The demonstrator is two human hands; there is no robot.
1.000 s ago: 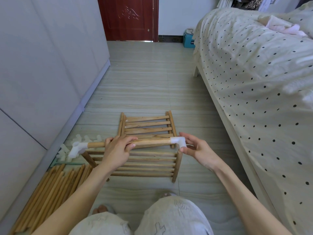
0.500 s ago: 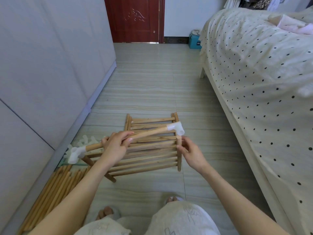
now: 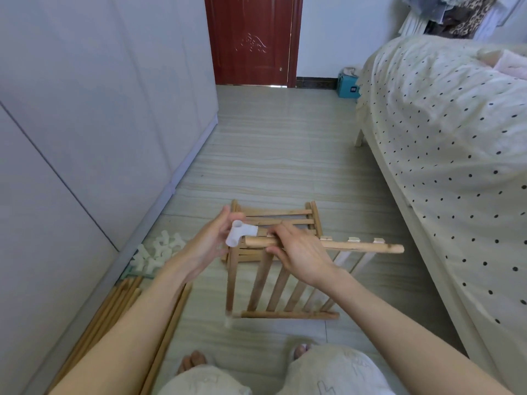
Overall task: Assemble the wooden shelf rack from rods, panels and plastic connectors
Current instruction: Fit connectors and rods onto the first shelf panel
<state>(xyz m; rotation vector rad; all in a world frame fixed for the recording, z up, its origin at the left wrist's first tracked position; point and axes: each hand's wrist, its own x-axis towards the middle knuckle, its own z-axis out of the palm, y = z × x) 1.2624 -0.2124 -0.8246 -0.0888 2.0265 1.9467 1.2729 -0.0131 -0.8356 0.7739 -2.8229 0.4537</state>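
I hold a slatted wooden panel [image 3: 285,292] up in the air, its slats running toward me. My right hand [image 3: 299,249] grips the panel's top rod [image 3: 368,247], which runs to the right. A white plastic connector [image 3: 239,236] caps the rod's left end. My left hand [image 3: 208,243] holds this connector between thumb and fingers. A second slatted panel [image 3: 273,218] lies flat on the floor behind the hands, partly hidden by them.
Loose wooden rods [image 3: 119,309] lie along the wall [image 3: 85,138] at the lower left, and a heap of white connectors [image 3: 159,250] sits just beyond them. A bed [image 3: 450,155] with a dotted cover fills the right side. My knees and toes are at the bottom.
The held panel has been turned, so its slats now point toward me. The white connector is now at the left in my left hand. My right hand has moved onto the top rod.
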